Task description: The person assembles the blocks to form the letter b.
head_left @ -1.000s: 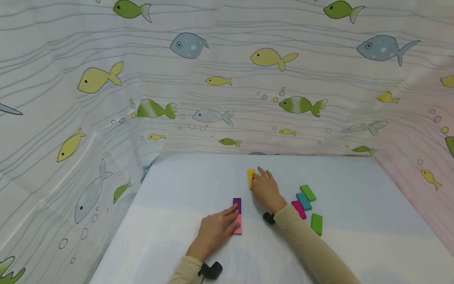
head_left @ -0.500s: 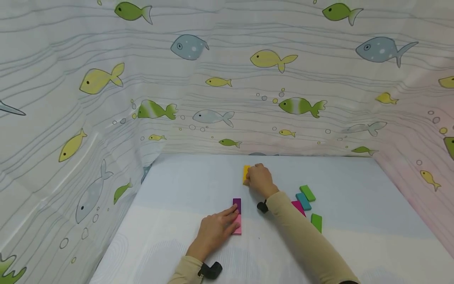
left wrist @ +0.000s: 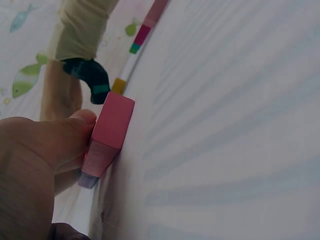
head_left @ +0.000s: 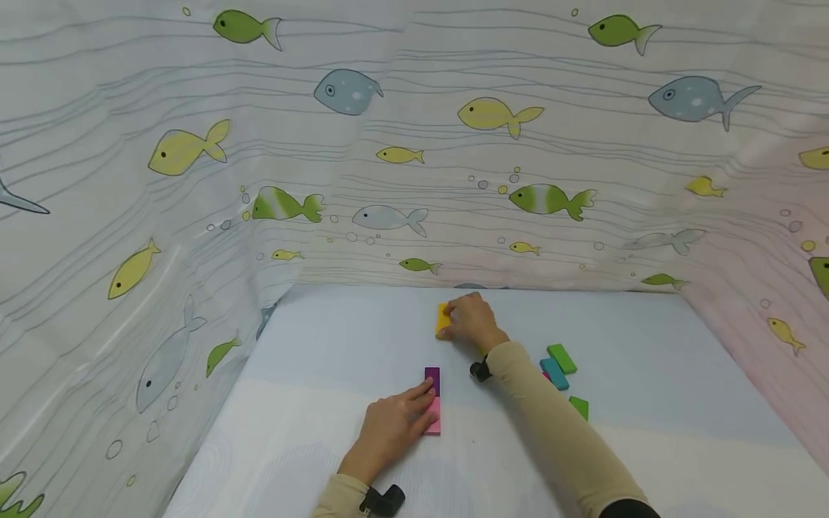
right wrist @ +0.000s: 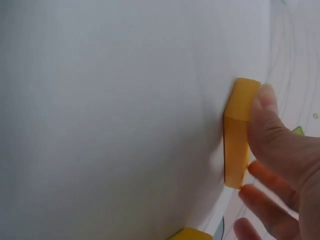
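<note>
A purple block point(head_left: 432, 380) and a pink block point(head_left: 434, 424) lie end to end in one line on the table. My left hand point(head_left: 390, 426) rests across both with its fingers extended; up close in the left wrist view, its thumb touches the side of the pink block point(left wrist: 111, 125). Farther back, my right hand point(head_left: 471, 321) pinches a yellow block point(head_left: 442, 321), which lies flat on the tabletop. Its thumb presses near one end of that yellow block point(right wrist: 237, 145) in the right wrist view, fingertips at the other end.
Right of the right forearm lie two green blocks point(head_left: 561, 357), a teal block point(head_left: 554, 374) and a partly covered magenta block point(head_left: 545, 375). A second yellow block point(right wrist: 190, 234) shows at the right wrist view's bottom edge. A fish-print curtain point(head_left: 447, 216) stands behind the table point(head_left: 337, 338).
My right hand has slid the yellow block a short way left. Its forearm now covers more of the magenta and nearer green blocks. The left hand stays on the purple and pink blocks.
</note>
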A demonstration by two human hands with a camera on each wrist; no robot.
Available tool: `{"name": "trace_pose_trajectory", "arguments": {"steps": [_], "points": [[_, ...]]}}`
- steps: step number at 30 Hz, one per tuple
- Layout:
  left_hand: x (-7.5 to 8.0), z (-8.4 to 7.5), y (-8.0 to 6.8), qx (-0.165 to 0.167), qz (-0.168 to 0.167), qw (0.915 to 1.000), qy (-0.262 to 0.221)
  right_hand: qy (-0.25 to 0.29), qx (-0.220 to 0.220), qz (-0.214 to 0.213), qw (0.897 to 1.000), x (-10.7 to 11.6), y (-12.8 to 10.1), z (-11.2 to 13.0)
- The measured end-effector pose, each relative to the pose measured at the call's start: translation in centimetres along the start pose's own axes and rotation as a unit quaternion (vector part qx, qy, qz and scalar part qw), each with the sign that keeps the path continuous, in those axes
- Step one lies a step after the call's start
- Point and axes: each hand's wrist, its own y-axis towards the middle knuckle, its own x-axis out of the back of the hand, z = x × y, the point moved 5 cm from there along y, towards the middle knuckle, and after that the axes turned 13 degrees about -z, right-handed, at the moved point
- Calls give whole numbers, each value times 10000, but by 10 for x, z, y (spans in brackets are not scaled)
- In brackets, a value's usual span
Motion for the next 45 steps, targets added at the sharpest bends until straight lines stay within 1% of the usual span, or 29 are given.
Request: {"name": "trace_pose_trajectory", "arguments": {"steps": [5, 9, 11, 14, 17, 23, 27, 30, 33, 37, 41, 45], "points": [[1, 0, 2, -29, 7, 9999, -148, 87, -269, 402, 9988, -4, 5, -4], [0, -2, 0, 0, 51, 9998, -185, 292, -255, 727, 9966, -8, 3, -6], [1, -3, -1, -4, 39, 9998, -174, 455, -264, 774, 9956, -8, 1, -5], [2, -4, -3, -61, -41, 9998, -172, 642, -289, 738, 9948, -8, -3, -2], [2, -5, -3, -112, -111, 9997, -165, 662, -259, 698, 9950, -7, -8, 1], [2, -4, -3, -108, -106, 9997, -206, 364, -28, 772, 9963, -10, -15, 5], [3, -4, -3, -151, -198, 9995, -172, 187, 138, 882, 9958, -10, -17, 7], [4, -4, -3, -179, -279, 9994, -95, 180, 371, 949, 9946, -8, -21, 11], [5, -3, -4, -175, -285, 9994, -67, 273, 641, 1023, 9923, -7, -27, 14], [6, -2, -4, -162, -259, 9995, -17, 427, 783, 1135, 9895, -8, -34, 16], [6, 1, -3, -136, -251, 9996, 33, 387, 947, 1046, 9892, -8, -38, 18], [6, 2, -2, -51, -161, 9999, 9, 282, 1087, 901, 9896, -9, -40, 21]]}}
